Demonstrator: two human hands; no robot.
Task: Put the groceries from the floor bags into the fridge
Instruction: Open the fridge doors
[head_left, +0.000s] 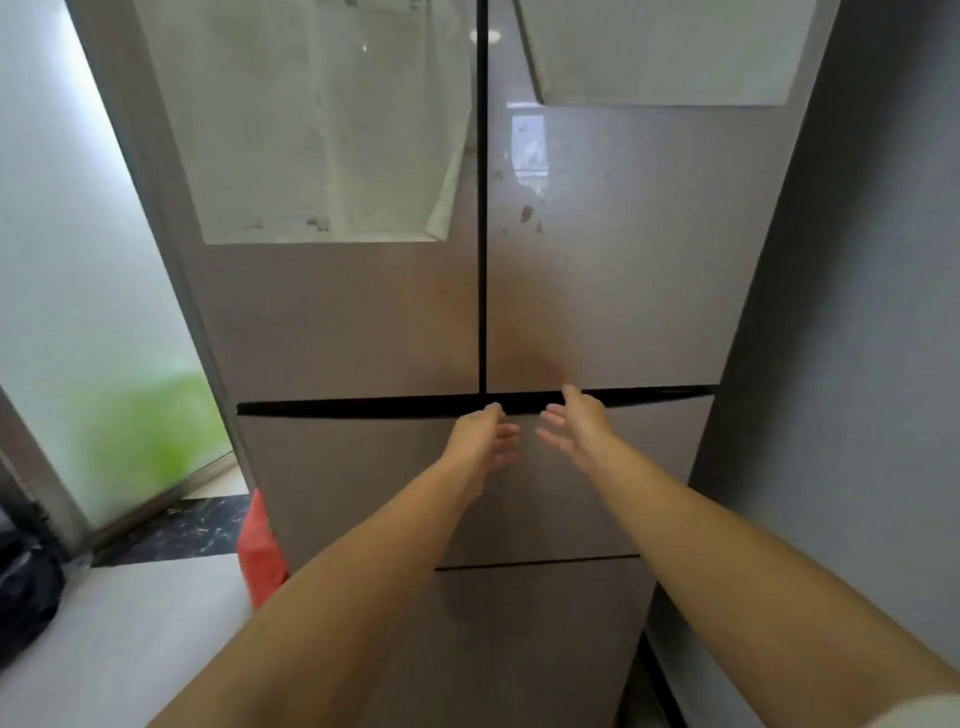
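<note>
A tall glossy taupe fridge (363, 322) fills the view, with two upper doors and drawers below, all closed. Both my arms reach toward the dark horizontal gap under the upper doors. My left hand (485, 434) is just below the gap near the centre seam, fingers relaxed, holding nothing. My right hand (574, 423) is beside it, fingers extended, its fingertips at the lower edge of the right upper door. A red bag (260, 551) sits on the floor at the fridge's left corner, partly hidden by my left forearm.
A black bag (26, 582) lies at the far left on the pale floor. A frosted glass door (78, 260) stands left of the fridge above a dark marble threshold (176, 530). A grey wall (857, 312) bounds the fridge on the right.
</note>
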